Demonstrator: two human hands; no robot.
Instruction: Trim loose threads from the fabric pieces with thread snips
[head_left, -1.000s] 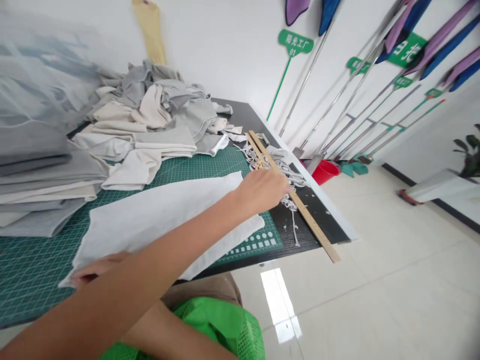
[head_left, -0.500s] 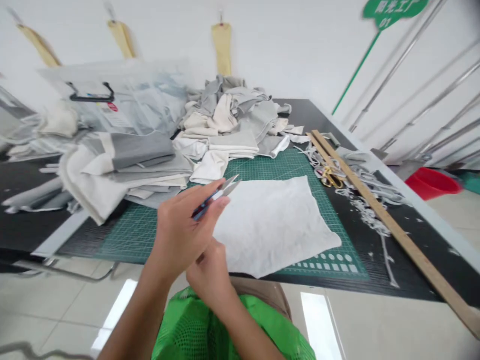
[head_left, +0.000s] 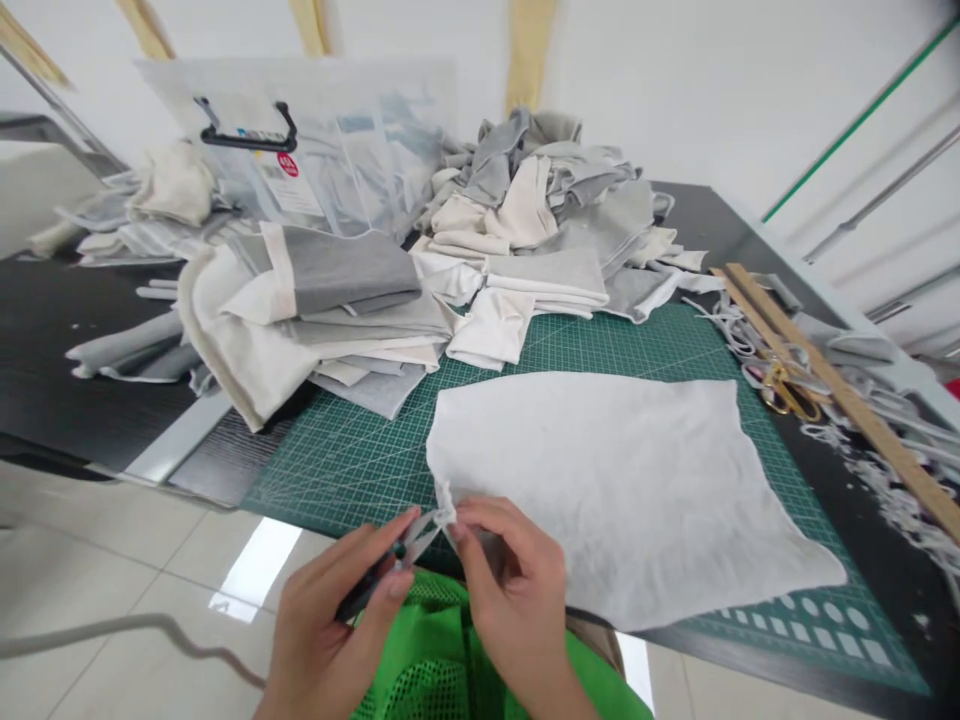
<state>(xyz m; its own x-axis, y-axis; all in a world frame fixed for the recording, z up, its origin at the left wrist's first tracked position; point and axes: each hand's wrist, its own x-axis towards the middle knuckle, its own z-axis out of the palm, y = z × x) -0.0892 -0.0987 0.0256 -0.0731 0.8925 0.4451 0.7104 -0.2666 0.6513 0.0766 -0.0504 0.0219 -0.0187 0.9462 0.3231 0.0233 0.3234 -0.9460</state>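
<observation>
My left hand (head_left: 341, 605) is closed around a pair of thread snips (head_left: 421, 536), whose blades point right at the near left corner of a white cloth (head_left: 592, 480). The blade tips meet the bunched edge there; whether they cut into it cannot be made out. Pinched between thumb and fingers of my right hand (head_left: 514, 575) is that same corner. The rest of the cloth lies flat on a green cutting mat (head_left: 337, 460).
Folded grey and white fabric (head_left: 352, 290) is stacked at the left, with a larger fabric heap (head_left: 547, 200) behind. A clear plastic box (head_left: 315, 170) stands at the back. Gold-handled scissors (head_left: 787, 392), a wooden ruler (head_left: 847, 400) and scraps lie on the right.
The snips have come down from above the mat to the cloth's near left corner. My right hand has moved out from under the left and now grips that corner. The view has shifted left.
</observation>
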